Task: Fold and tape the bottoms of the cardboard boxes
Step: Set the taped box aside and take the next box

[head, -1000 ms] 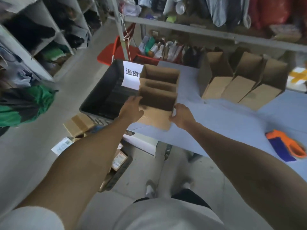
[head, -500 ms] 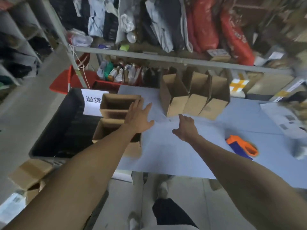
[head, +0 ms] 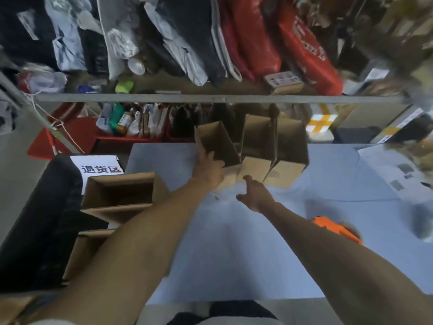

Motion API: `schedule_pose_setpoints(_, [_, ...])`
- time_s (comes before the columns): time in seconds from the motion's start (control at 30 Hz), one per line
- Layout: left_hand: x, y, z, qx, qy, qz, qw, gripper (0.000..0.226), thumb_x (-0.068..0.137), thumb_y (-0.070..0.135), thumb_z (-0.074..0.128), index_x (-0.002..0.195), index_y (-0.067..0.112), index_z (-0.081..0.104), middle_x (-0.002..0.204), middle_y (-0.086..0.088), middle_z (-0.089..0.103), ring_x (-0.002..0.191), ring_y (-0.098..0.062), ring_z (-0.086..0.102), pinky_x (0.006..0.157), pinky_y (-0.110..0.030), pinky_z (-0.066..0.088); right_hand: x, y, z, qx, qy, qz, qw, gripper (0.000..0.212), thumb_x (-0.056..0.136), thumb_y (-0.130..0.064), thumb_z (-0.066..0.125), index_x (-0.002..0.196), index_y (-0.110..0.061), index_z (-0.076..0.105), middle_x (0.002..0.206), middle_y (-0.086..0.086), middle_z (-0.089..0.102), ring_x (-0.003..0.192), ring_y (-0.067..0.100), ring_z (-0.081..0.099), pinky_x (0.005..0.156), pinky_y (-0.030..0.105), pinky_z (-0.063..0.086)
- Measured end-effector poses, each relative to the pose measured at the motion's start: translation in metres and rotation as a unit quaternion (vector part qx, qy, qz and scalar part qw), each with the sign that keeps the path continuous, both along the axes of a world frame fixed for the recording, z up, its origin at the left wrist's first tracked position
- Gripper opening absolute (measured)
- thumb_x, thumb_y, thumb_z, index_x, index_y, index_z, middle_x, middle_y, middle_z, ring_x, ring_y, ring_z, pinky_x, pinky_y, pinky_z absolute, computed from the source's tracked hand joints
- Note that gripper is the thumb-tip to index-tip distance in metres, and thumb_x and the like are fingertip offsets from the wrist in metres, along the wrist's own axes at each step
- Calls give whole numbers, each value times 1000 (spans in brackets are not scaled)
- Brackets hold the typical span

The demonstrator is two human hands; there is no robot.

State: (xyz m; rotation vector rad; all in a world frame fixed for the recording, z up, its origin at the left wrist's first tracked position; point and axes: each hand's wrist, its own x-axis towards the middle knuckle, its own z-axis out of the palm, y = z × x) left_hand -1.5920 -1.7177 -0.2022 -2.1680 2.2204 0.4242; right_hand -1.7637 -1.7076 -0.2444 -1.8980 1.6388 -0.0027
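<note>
The three unfolded cardboard boxes (head: pixel 251 148) stand in a row at the table's (head: pixel 234 254) 12 o'clock edge. Judged light, thin-walled and easily crushed; take hold at a side wall near a corner. The left hand (head: pixel 209 171) touches the leftmost box's (head: pixel 216 143) near wall, fingers curling round its edge. The right hand (head: pixel 255 192) hovers open just short of the middle box (head: pixel 256 140), holding nothing.
</note>
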Motion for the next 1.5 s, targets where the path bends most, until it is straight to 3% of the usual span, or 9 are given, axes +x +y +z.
schedule_pose_setpoints(0.17, [-9,7,-7,-35,11,26,999,24,90,14,58,111,17,67,130,-7,52,131,-34,31,104,-40,36,-9,0,-2,32,-57,-56,996,80,93,-46,59,153,-13,18,137,18,53,120,36,53,93,38,46])
schedule_pose_setpoints(0.4, [-22,77,-11,-73,85,18,994,19,93,22,60,105,15,73,132,-1,48,127,-29,30,104,-35,36,-2,34,11,179,-267,-234,918,57,90,-67,44,123,-21,52,115,11,62,87,26,68,79,37,58])
schedule_pose_setpoints(0.57, [-23,134,-24,-71,99,-22,992,24,91,34,59,96,19,77,132,2,48,127,-29,25,102,-37,38,-9,83,2,154,-205,-248,934,14,92,-31,54,88,-20,61,110,16,64,87,32,71,83,41,59])
schedule_pose_setpoints(0.7, [-16,154,-24,-100,111,11,989,38,91,52,55,106,19,68,134,-2,45,127,-26,30,100,-35,41,-13,110,-5,142,-219,-280,924,25,89,-20,56,110,-11,63,105,16,67,75,26,73,77,35,61])
schedule_pose_setpoints(0.87, [-13,148,-9,-62,174,88,979,49,87,8,62,132,16,44,138,-13,29,113,-30,48,85,-29,44,-24,123,-2,126,-207,-256,936,39,83,2,58,119,-11,63,95,14,70,75,24,72,76,34,61])
schedule_pose_setpoints(1.0, [-23,141,-13,-12,224,105,969,70,84,-2,55,147,21,35,130,-19,52,112,-37,56,90,-36,48,-32,123,7,153,-265,-260,916,34,90,-13,60,123,-9,57,100,14,66,74,24,67,67,29,59])
schedule_pose_setpoints(1.2, [-51,136,-10,-38,255,183,949,37,92,16,53,127,20,41,102,-13,65,88,-33,62,69,-34,46,-50,108,11,153,-259,-230,925,48,92,-51,55,113,-8,56,102,10,64,91,28,70,76,34,60])
schedule_pose_setpoints(1.4, [-71,136,-12,-21,246,183,952,34,90,17,57,115,22,34,91,-8,63,78,-29,64,65,-40,56,-67,91,14,60,-134,-172,974,40,97,-41,48,104,-5,65,87,11,71,78,29,70,83,37,56])
schedule_pose_setpoints(1.5, [-76,144,-15,8,265,150,953,40,84,18,64,111,24,35,87,-8,64,73,-25,65,66,-39,58,-80,86,15,73,-189,-193,960,43,93,-43,58,114,-6,61,100,13,69,81,29,71,79,41,60])
